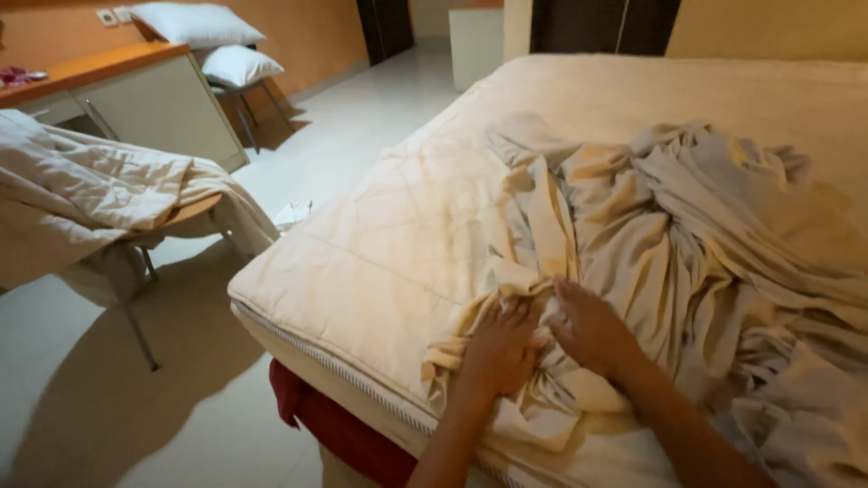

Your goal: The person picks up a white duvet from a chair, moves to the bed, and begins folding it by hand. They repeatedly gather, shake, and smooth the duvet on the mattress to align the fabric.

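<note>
Head view: we note a crumpled beige sheet (669, 244), soft and deeply creased, heaped on the near right of a quilted cream mattress (389, 244). Left hand (497, 352) and right hand (592, 330) lie side by side, each grip bunching sheet folds near the mattress edge. Far left, a desk (99, 68); pillows (203, 36) stacked beyond; a rumpled duvet (90, 185) draped over a chair.

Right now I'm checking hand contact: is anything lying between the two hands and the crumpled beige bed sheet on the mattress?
Nothing visible does. The left hand and the right hand both rest directly on the crumpled beige bed sheet, fingers pressed into its bunched folds near the edge of the cream quilted mattress.
</note>
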